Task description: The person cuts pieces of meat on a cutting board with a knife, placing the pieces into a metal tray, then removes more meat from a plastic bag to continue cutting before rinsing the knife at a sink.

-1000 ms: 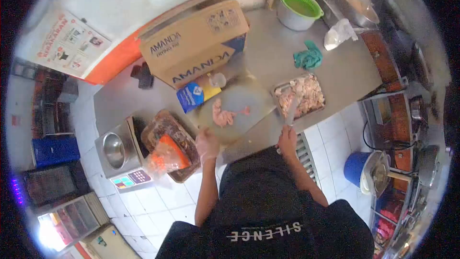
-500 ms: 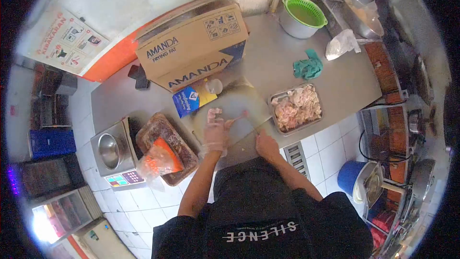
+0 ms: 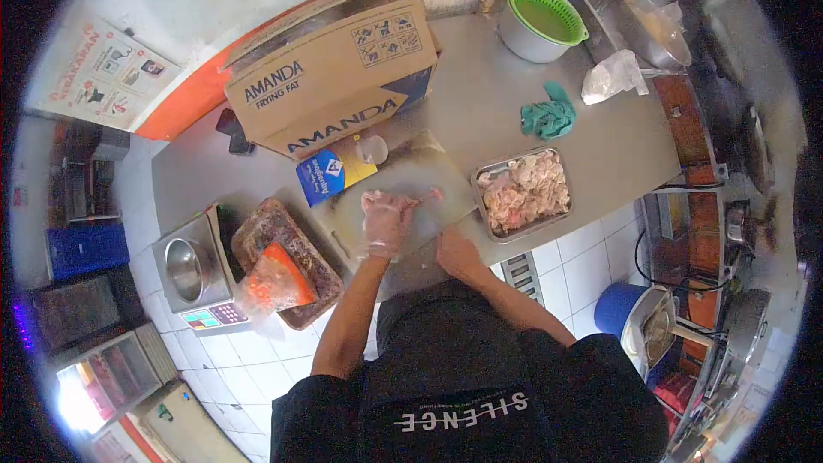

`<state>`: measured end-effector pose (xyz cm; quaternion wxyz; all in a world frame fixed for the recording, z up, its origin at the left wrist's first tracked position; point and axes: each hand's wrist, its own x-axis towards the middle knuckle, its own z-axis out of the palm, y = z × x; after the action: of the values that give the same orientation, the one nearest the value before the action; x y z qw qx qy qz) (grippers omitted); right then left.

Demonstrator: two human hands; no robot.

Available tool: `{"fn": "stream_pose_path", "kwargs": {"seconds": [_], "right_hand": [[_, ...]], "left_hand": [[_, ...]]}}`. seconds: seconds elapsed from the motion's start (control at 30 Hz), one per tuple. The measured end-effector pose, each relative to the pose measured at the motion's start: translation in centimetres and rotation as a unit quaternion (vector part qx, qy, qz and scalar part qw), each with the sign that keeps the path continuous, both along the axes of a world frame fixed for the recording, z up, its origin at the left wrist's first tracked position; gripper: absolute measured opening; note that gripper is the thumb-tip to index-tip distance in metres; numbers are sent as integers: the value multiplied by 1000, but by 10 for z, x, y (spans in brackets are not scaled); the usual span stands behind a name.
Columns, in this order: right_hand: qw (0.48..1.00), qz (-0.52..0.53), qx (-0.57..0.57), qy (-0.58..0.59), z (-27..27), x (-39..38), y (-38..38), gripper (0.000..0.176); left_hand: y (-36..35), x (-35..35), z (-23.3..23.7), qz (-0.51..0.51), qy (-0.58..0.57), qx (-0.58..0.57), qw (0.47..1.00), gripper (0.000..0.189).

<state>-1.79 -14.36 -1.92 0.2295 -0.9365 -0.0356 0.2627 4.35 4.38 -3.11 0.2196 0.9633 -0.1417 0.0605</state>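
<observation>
A clear plastic glove covers my left hand, whose fingers are closed on a pale pink piece of raw meat over the whitish cutting board. Part of the meat pokes out to the right of the fingers. My right hand is bare and closed at the board's near right edge. Whatever it grips is too faint to make out. Right of the board, a metal tray holds a heap of cut raw meat.
Behind the board are a blue-yellow glove box, a clear cup and a large carton. To the left lie a scale and a stained tray with an orange-marked bag. A green cloth and green-rimmed pot stand right.
My left hand has turned and lowered onto the meat, its raised fingers now bent down over it. My right hand has shifted slightly left. The whole view has tilted a little.
</observation>
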Motion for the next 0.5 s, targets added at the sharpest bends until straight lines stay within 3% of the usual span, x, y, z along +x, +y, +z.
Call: {"fn": "stream_pose_path", "kwargs": {"seconds": [0.1, 0.13, 0.2, 0.3, 0.33, 0.4, 0.5], "right_hand": [[998, -52, 30, -3, -4, 12, 12, 28], [995, -88, 45, 1, -4, 13, 15, 27], [998, -60, 22, -22, -12, 16, 19, 32], [999, -6, -28, -31, -17, -6, 8, 34], [998, 13, -47, -32, -17, -14, 5, 33], [996, -57, 19, -64, -19, -14, 5, 31], [993, -13, 50, -108, -24, 12, 11, 33]], "left_hand": [[1, -5, -6, 5, -64, -34, 997, 12], [0, -8, -12, 21, -32, -57, 998, 10], [-6, -11, -23, 57, 29, -106, 992, 9], [-4, -8, -23, 55, -98, 22, 993, 13], [0, -6, -19, 53, -95, 18, 994, 11], [0, -11, -14, 50, -83, 5, 995, 20], [-4, -20, -19, 84, 31, 1, 996, 21]]}}
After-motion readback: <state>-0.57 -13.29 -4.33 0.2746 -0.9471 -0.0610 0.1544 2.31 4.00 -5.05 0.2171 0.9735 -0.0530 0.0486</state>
